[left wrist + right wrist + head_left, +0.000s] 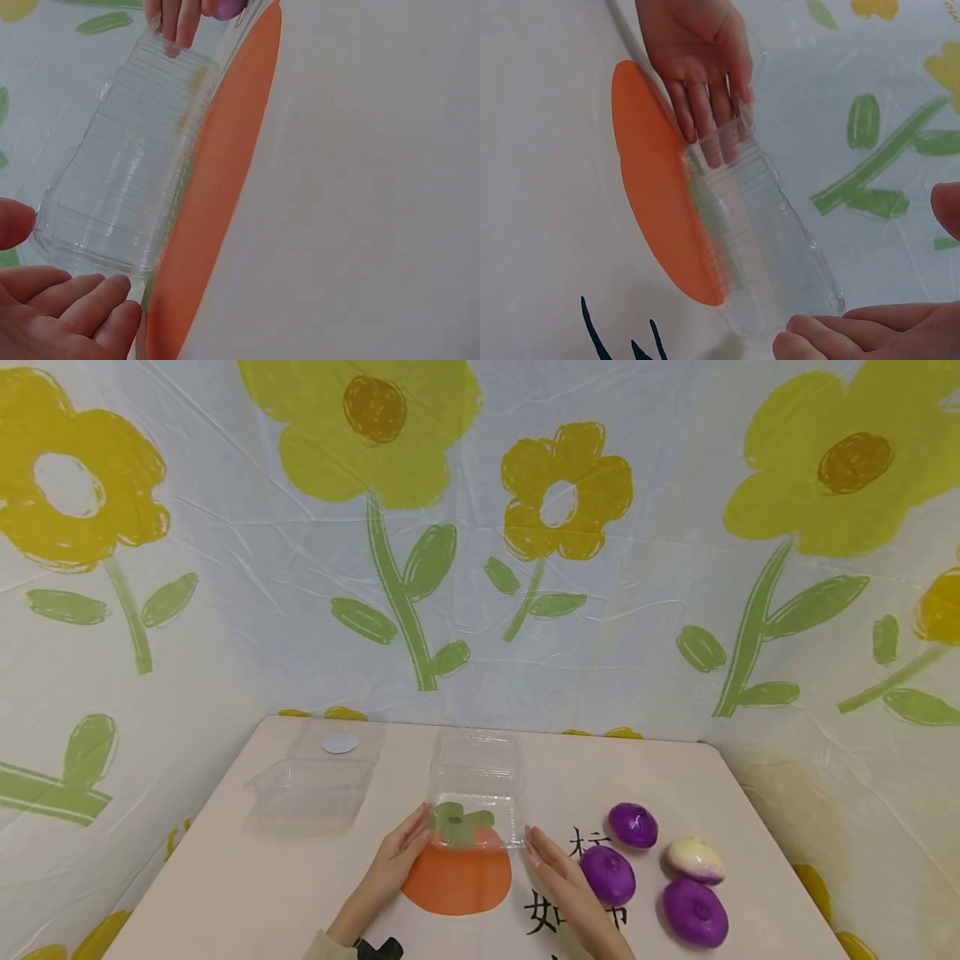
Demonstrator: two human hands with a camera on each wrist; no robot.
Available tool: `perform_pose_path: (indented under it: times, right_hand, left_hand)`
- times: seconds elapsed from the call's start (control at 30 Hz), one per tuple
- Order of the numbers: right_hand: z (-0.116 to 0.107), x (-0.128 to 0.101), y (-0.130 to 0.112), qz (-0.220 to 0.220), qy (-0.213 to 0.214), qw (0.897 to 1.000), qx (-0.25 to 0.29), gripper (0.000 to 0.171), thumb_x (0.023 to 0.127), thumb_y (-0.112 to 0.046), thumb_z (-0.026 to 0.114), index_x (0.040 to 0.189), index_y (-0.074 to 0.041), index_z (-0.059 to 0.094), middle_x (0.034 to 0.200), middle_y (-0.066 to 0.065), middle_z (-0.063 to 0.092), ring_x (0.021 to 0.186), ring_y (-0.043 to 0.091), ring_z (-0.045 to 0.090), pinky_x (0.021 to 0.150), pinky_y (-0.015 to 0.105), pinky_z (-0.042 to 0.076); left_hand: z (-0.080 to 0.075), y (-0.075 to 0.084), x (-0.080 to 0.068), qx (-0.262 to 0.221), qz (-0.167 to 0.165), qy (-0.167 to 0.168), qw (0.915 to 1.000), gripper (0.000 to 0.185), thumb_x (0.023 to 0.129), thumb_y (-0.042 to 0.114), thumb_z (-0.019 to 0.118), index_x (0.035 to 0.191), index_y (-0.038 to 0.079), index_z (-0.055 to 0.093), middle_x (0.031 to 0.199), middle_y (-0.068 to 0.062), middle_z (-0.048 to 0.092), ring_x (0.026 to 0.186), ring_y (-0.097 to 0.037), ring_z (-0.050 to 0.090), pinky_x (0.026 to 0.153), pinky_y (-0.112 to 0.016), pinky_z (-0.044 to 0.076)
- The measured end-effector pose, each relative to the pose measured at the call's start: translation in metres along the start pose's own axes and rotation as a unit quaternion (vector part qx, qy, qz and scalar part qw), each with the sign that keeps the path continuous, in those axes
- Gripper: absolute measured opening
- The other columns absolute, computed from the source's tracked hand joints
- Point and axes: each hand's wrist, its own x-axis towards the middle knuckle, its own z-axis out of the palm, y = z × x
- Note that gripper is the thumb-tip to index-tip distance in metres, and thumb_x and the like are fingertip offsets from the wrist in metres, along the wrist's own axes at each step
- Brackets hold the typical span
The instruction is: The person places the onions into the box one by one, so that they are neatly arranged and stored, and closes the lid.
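Note:
A clear plastic clamshell box [477, 818] stands in front of me with its lid [476, 752] raised at the back. My left hand [401, 852] is at the box's left side with its fingers extended. On the opposite side, my right hand [562, 881] has straight fingers beside the wall. In the left wrist view the left fingers [97, 296] lie close to the box's end; contact is hard to tell. The right wrist view shows the other end of the box above the right fingers [832, 334].
Another clear clamshell box [311, 789] stands lidded-open at the left. Purple onion-like vegetables [632, 825] and a pale one [696, 860] lie at the right. Beneath my box the tabletop [300, 893] bears an orange persimmon print [457, 881]. A flowered cloth [480, 677] hangs behind.

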Motion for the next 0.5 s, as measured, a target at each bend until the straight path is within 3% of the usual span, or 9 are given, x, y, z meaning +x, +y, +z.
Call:
perform_pose_path:
  times: [0.5]
  right_hand:
    - [0.002,-0.007,0.001,0.012,-0.004,1.0,0.021,0.072,0.105,-0.038,0.045,0.157,0.0,0.012,0.163,0.014,0.017,0.149,0.035,0.016,0.117,0.052,0.016]
  left_hand:
    - [0.002,0.002,-0.011,-0.021,-0.019,-0.001,0.9996,0.056,0.104,0.009,0.051,0.151,-0.009,0.028,0.155,-0.025,0.032,0.144,-0.036,0.03,0.102,-0.01,0.033]
